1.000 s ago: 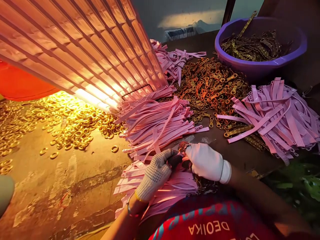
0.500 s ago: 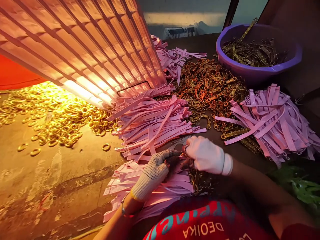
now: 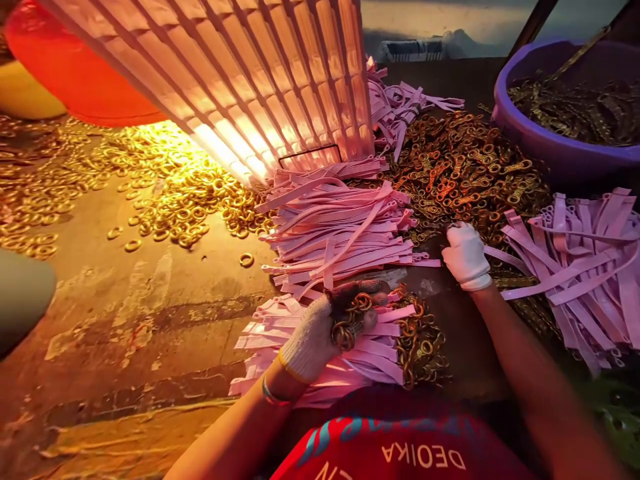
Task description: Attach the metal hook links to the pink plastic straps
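My left hand (image 3: 333,323), in a dotted work glove with a dark palm side, cups several brass-coloured rings (image 3: 353,320) with its fingers curled round them. Beneath it lies a bundle of pink straps (image 3: 280,323), with metal pieces (image 3: 423,340) heaped at the straps' right ends. My right hand (image 3: 465,257), in a white glove, is at the near edge of a pile of metal link pieces (image 3: 455,170). Its fingers are bent together, and whatever they may hold is hidden. A second bundle of pink straps (image 3: 340,227) lies to its left.
Loose gold rings (image 3: 180,193) spread over the worn tabletop (image 3: 150,307) at the left. A ribbed panel (image 3: 260,80) leans above the straps, lit brightly at its base. A purple basin (image 3: 565,150) of metal pieces stands back right, with more pink straps (image 3: 570,260) before it.
My right hand has left my left hand and moved right and away to the metal pile. My left hand has turned, showing the rings in its palm. The view has shifted left.
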### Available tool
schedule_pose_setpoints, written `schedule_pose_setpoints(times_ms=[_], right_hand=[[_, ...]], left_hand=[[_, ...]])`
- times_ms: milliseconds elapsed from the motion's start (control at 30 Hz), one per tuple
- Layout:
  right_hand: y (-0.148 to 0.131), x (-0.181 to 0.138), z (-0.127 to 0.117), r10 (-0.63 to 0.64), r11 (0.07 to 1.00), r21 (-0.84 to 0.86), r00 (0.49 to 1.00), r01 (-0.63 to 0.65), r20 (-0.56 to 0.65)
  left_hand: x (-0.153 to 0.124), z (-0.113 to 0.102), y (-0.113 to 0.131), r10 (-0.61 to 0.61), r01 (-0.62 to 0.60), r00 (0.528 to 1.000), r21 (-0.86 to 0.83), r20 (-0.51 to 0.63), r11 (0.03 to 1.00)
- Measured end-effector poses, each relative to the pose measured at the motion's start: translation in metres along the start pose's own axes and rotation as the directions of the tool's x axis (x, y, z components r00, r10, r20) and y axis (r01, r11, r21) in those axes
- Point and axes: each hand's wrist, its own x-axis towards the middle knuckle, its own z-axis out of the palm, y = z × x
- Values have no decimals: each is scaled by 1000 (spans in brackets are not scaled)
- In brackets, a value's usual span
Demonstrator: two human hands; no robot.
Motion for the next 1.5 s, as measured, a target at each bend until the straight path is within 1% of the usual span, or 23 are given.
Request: schedule_pose_setpoints(times_ms=[67,100,167,200,267,367,467,567,633,767,867,933,1000,1033,1100,1167,1200,1233,1267,1300,1367,1433,1500], right_hand=[[-4,-18,-8,-51,977,204,997,60,-51],[-11,-30,-15,-87,932,346,994,106,-69],[-32,-56,-28,-185,723,660,977,206,-102],[-45,-69,-35,-242,647,723,964,244,-108],[-71,-92,-47,-336,605,719,928,342,-159],[-96,-110,-57,-453,660,592,874,462,-177],[-102,-114,-59,-486,733,471,862,491,-143],[-99,-114,-59,-490,710,515,862,480,-129],[-97,-116,-60,-465,656,602,872,455,-153],[-96,-123,-62,-340,575,733,921,364,-190],[-97,-129,-63,-295,528,798,944,291,-150],[-98,-133,-62,-262,529,810,956,254,-128],[-100,-134,-61,-227,518,829,968,213,-106],[-100,-134,-59,-205,497,848,974,186,-93],[-98,-130,-53,-125,427,899,991,100,-51],[-93,-122,-47,18,298,954,1000,-27,22],[-90,-118,-44,95,214,973,993,-83,63],[-87,-114,-43,155,131,983,982,-127,107],[-86,-111,-43,188,60,985,971,-160,147],[-85,-109,-44,199,10,983,964,-184,178],[-89,-109,-49,170,-22,977,962,-212,212],[-99,-113,-54,126,-5,977,969,-214,212],[-109,-117,-55,94,30,981,978,-191,187]], left_hand=[[-2,3,0,10,-11,1000,42,11,999],[-2,5,-1,13,-14,1000,76,11,997],[-4,7,-4,24,-26,1000,147,14,989],[-4,8,-6,33,-37,999,177,26,984],[-6,9,-10,58,-70,997,225,59,972],[-10,11,-14,70,-99,991,284,110,954],[-15,16,-14,48,-100,987,349,155,932],[-18,19,-11,24,-99,982,407,187,908],[-20,19,-9,15,-91,984,439,175,894],[-21,21,-8,45,-90,994,493,103,865],[-23,24,-11,75,-108,994,492,85,864],[-23,25,-15,85,-108,994,491,70,865],[-25,27,-19,111,-124,992,536,58,835],[-26,28,-20,161,-168,985,578,62,799],[-29,29,-19,330,-318,937,676,117,664],[-33,29,-15,504,-453,845,744,180,492],[-35,28,-11,557,-482,808,760,194,435],[-36,25,-6,573,-483,798,767,187,422],[-37,22,-2,546,-456,822,760,161,463],[-37,19,2,472,-404,873,729,126,552],[-34,12,5,237,-253,966,572,103,781],[-29,7,3,76,-119,988,351,134,929],[-23,7,-4,51,-78,990,207,134,975]])
